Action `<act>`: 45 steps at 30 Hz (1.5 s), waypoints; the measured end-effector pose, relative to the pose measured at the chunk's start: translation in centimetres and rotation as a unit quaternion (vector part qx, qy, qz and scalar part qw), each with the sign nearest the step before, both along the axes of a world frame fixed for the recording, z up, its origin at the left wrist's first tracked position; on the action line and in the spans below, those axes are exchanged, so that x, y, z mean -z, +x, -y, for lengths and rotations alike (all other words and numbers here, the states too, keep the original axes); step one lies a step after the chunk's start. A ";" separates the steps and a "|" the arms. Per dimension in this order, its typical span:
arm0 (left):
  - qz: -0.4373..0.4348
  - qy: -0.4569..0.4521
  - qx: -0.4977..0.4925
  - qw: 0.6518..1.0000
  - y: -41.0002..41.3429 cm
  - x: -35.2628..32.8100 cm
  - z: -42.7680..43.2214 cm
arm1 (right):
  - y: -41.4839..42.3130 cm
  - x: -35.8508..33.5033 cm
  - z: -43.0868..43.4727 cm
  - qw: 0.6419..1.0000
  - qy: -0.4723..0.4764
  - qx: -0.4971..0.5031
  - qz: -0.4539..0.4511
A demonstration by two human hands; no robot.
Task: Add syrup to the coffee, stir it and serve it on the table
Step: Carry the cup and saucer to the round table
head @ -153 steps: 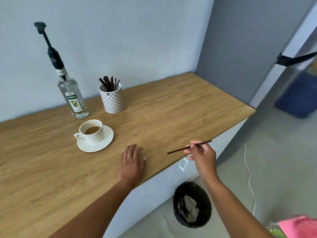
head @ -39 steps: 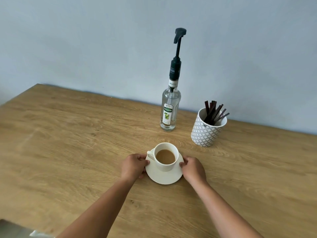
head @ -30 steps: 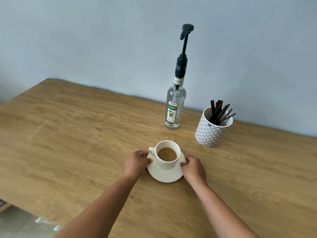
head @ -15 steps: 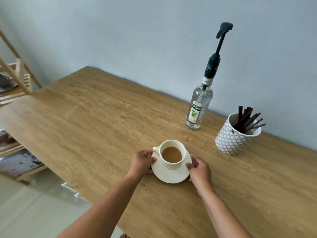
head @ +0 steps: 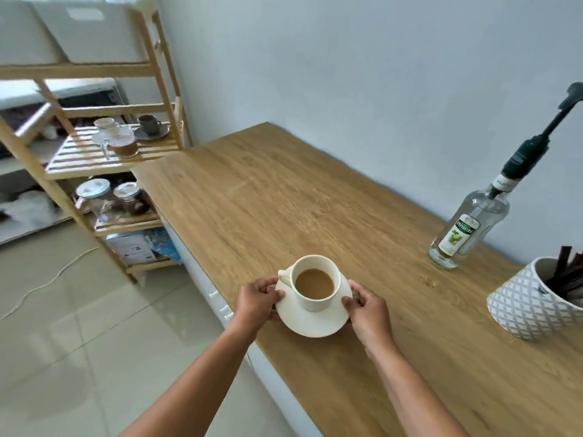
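Note:
A white cup (head: 315, 284) of light brown coffee stands on a white saucer (head: 312, 323). My left hand (head: 257, 299) grips the saucer's left rim and my right hand (head: 367, 312) grips its right rim. The saucer is tilted slightly and held just above the wooden counter (head: 284, 200), near its front edge. The clear syrup bottle (head: 467, 230) with a dark pump stands at the back right by the wall.
A patterned white holder (head: 530, 305) with several dark stir sticks stands at the right edge. A wooden shelf rack (head: 94, 159) with cups, a glass jug and jars stands left of the counter. Pale tiled floor (head: 79, 342) lies to the left.
Both hands have lifted the saucer with the cup off the counter and carried it toward the front edge. My view has swung left, bringing the shelf rack and floor into sight.

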State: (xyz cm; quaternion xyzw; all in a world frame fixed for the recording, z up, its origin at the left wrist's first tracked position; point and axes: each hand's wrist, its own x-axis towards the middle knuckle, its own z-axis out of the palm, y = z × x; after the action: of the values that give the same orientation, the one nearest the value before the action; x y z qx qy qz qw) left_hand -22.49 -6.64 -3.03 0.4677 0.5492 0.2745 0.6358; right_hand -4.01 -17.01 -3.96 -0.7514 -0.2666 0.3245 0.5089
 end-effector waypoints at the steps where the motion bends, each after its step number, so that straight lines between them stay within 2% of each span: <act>1: 0.000 0.002 -0.016 1.000 -1.6 -0.2 -0.2 | -1.2 -0.2 -0.6 1.000 0.003 -0.016 0.003; 15: 0.019 0.035 -0.167 0.985 -26.4 -2.3 0.7 | -23.3 -2.2 -6.4 0.979 0.034 -0.201 -0.006; 20: 0.012 0.045 -0.225 0.973 -35.4 -2.4 2.4 | -32.3 -3.1 -7.0 0.965 0.032 -0.260 0.014; 26: 0.015 0.049 -0.293 0.955 -45.5 -2.5 5.1 | -42.5 -3.6 -7.6 0.942 0.033 -0.334 -0.002; 35: 0.034 0.057 -0.410 0.910 -58.1 -3.1 9.3 | -56.4 -4.5 -9.1 0.882 0.026 -0.470 -0.009; 42: 0.035 0.054 -0.516 0.854 -66.3 -3.0 11.6 | -67.1 -3.7 -11.7 0.830 0.007 -0.558 -0.026; 45: 0.028 0.051 -0.560 0.827 -70.1 -2.7 12.3 | -72.2 -3.0 -13.0 0.796 0.002 -0.604 -0.030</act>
State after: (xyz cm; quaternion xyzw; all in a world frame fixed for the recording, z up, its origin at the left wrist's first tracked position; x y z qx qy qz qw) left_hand -92.60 -18.92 -0.33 0.1039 0.6844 0.6235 0.3634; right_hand -76.23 -4.00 -1.01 -0.4265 -0.6514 0.5882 0.2187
